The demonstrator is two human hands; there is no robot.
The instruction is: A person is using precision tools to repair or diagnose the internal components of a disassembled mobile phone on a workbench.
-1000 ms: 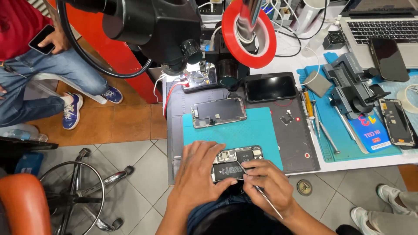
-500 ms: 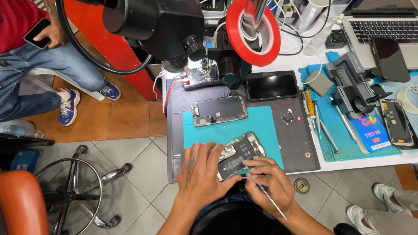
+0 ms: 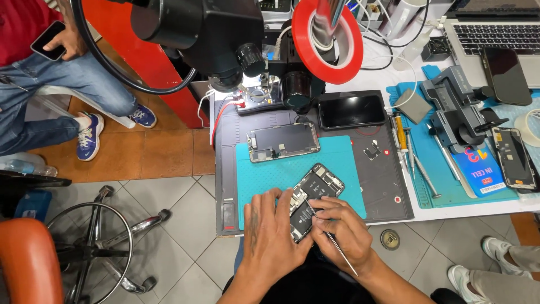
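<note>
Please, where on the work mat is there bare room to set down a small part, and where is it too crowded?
Bare patches: the teal mat between the detached screen and the opened phone, and the grey mat below the small chip. Crowded: the near edge, where the left hand and right hand work, and the blue mat full of tools.

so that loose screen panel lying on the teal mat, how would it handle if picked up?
The screen panel looks thin and flat, so probably light and a bit flexy. Likely fragile: exposed connectors along one end. It lies flat on the teal mat, so unlikely to roll.
</note>
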